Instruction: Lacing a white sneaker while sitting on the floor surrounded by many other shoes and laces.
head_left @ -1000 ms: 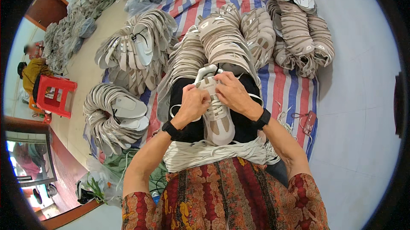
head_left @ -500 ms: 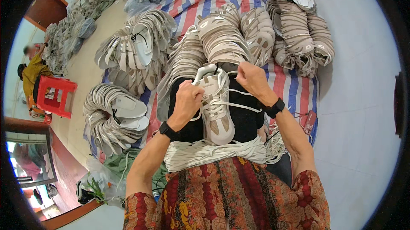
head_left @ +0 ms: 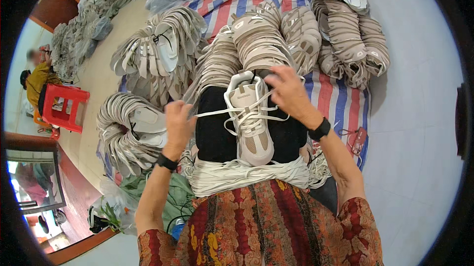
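Note:
A beige and white sneaker upper (head_left: 250,135) lies over my black-clad lap, toe toward me, with a white shoelace (head_left: 215,113) threaded through its eyelets. Out to the left, my left hand (head_left: 178,123) is closed on one end of the lace, which runs taut from the shoe. My right hand (head_left: 292,95), slightly blurred, is at the shoe's upper right with fingers curled at the other lace end. Across my lap, below the toe, rests a thick bundle of loose white laces (head_left: 247,176).
Beyond my knees, stacks of nested beige shoe uppers (head_left: 259,43) stand on a striped sheet (head_left: 237,6). More bundles (head_left: 131,132) curl at the left. A red phone-like object (head_left: 356,140) lies at right. Another person sits far left near a red stool (head_left: 64,105).
My left hand has moved left, away from the shoe, drawing a lace out straight. My right hand has shifted slightly, and its fingers have changed position.

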{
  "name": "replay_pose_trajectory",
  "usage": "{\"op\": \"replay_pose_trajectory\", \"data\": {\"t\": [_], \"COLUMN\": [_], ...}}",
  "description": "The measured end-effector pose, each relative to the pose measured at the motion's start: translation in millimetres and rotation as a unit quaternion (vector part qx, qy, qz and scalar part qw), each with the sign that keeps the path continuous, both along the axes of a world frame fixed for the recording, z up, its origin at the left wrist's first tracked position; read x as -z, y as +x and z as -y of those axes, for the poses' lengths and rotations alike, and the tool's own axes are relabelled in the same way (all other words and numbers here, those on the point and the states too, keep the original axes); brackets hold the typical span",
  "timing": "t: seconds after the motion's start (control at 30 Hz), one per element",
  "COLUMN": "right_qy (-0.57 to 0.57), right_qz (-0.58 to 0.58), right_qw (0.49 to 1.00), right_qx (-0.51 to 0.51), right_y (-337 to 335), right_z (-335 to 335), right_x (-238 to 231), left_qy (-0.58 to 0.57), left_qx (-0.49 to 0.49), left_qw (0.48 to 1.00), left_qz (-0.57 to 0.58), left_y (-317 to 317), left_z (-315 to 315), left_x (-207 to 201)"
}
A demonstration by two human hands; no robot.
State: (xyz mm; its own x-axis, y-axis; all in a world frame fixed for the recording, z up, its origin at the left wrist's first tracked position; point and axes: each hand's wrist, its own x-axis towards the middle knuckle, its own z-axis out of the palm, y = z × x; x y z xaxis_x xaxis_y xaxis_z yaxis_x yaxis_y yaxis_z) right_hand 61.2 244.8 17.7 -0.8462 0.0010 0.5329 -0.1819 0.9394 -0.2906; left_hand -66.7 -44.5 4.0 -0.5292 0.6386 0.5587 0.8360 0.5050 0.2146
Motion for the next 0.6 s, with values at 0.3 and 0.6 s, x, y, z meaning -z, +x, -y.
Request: {"op": "replay_pose_trajectory", "data": {"t": [0.3,0.6], "right_qy": [0.067,0.002], "right_qz": [0.003,0.023], "right_qw": [0.993,0.999], "right_qx": [-0.097,0.049], "right_y": [-13.3,6.7], "right_z": [37.7,-20.6], "right_x": [13.0,8.5], "left_qy": [-0.012,0.049], "left_qx": [0.131,0.096], "left_qw": [0.967,0.853], "left_qz": [0.219,0.511], "left_y": [44.1,46.1], "left_z": [-51.7,-56.8], "left_x": [32.2,22.8]}}
